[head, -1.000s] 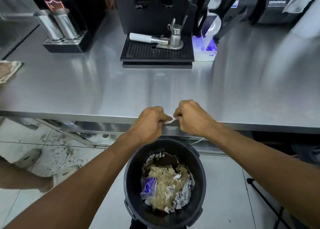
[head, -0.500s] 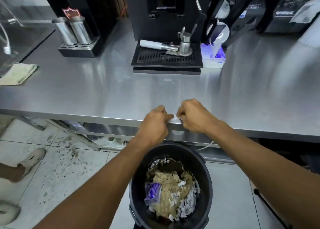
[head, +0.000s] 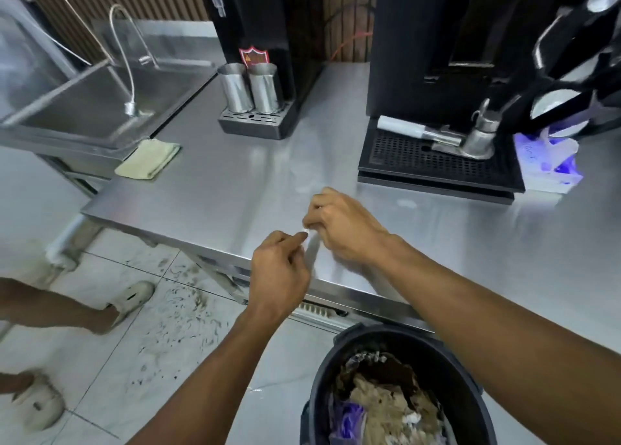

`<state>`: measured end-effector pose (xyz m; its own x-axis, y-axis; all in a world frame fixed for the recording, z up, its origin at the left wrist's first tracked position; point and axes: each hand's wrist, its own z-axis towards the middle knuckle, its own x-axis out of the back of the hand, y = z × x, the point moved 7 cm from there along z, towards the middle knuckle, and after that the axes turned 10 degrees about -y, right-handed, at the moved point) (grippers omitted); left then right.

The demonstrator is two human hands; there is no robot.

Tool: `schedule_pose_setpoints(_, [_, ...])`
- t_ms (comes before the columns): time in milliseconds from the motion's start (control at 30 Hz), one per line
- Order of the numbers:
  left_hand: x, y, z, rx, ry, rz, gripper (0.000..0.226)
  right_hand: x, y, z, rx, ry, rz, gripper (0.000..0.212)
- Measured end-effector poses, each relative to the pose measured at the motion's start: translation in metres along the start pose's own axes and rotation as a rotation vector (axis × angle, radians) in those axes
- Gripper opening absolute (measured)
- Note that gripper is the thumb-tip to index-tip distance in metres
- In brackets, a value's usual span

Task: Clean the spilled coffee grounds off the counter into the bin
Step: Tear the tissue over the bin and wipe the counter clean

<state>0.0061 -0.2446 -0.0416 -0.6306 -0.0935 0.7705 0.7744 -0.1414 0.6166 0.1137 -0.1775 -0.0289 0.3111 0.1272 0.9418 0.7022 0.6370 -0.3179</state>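
Observation:
The stainless steel counter (head: 228, 196) looks bare and shiny, and I see no grounds on it. My left hand (head: 279, 273) and my right hand (head: 346, 226) meet just above its front edge. Both pinch a small, blurred white scrap of tissue (head: 312, 244) between them. The black round bin (head: 324, 360) stands on the floor at the lower right, below and to the right of my hands. It holds crumpled brown paper, dark grounds and a purple wrapper.
A yellow cloth (head: 148, 159) lies by the sink (head: 84, 108) on the left. Two steel pitchers (head: 248, 88) stand at the back, and a coffee machine's drip tray (head: 437, 162) and tissue box (head: 547, 162) on the right. Another person's feet in white clogs (head: 131, 300) stand on the speckled floor.
My view has swung left and up, so the bin now sits at the lower right. My hands have moved from over the bin to over the counter's edge, still pinching the scrap.

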Motion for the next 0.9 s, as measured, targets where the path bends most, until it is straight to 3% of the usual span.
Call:
schedule_pose_setpoints(233, [0.051, -0.093, 0.053, 0.113, 0.045, 0.13, 0.028, -0.037, -0.023, 0.11, 0.016, -0.077, 0.017, 0.016])
schedule_pose_setpoints(400, [0.042, -0.116, 0.07, 0.142, -0.023, 0.182, 0.031, -0.06, -0.01, 0.141, -0.043, -0.282, 0.155, 0.018])
schedule_pose_setpoints(667, [0.009, -0.065, 0.053, 0.119, -0.113, 0.2, 0.038, -0.053, 0.02, 0.098, 0.004, -0.313, 0.22, 0.017])
schedule_pose_setpoints(900, [-0.047, 0.01, 0.013, 0.068, -0.207, 0.231, 0.021, -0.02, 0.049, -0.011, 0.008, -0.24, 0.205, 0.018])
